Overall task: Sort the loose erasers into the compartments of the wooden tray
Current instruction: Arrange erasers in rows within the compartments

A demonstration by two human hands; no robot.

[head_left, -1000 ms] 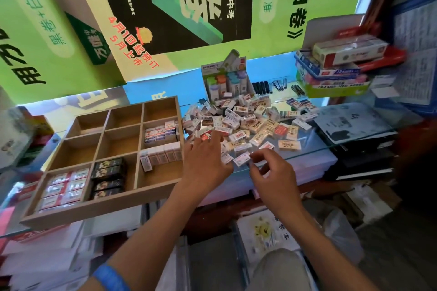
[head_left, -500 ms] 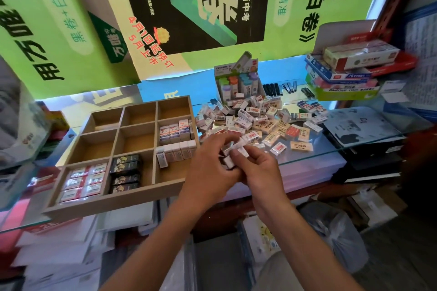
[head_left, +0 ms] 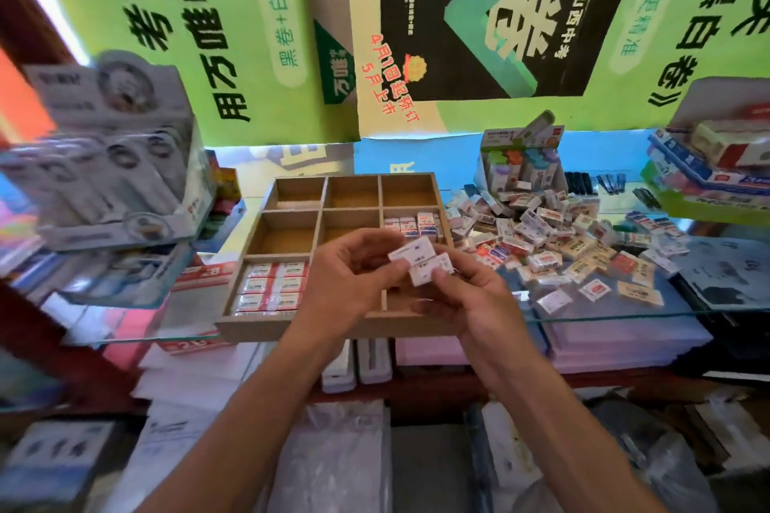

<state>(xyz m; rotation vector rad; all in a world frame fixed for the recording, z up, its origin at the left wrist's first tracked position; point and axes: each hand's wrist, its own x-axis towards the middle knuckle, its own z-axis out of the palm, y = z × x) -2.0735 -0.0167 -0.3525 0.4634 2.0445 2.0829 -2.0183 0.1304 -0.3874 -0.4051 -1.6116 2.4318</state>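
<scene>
A wooden tray with nine compartments sits on the glass counter. Its front-left compartment holds rows of red-and-white erasers; the middle-right one holds a few white erasers. My left hand and my right hand hover together over the tray's front. The left hand pinches a white eraser and the right hand pinches another white eraser just below it. A big pile of loose erasers lies on the glass to the right of the tray.
A display box of correction tapes stands behind the pile. Stacked boxes sit at the far right and a tilted display carton at the left. The glass counter edge runs in front, with shelves of stationery below.
My hands have lifted away from the pile with white erasers and moved left, over the tray's front. The camera view has swung left as well.
</scene>
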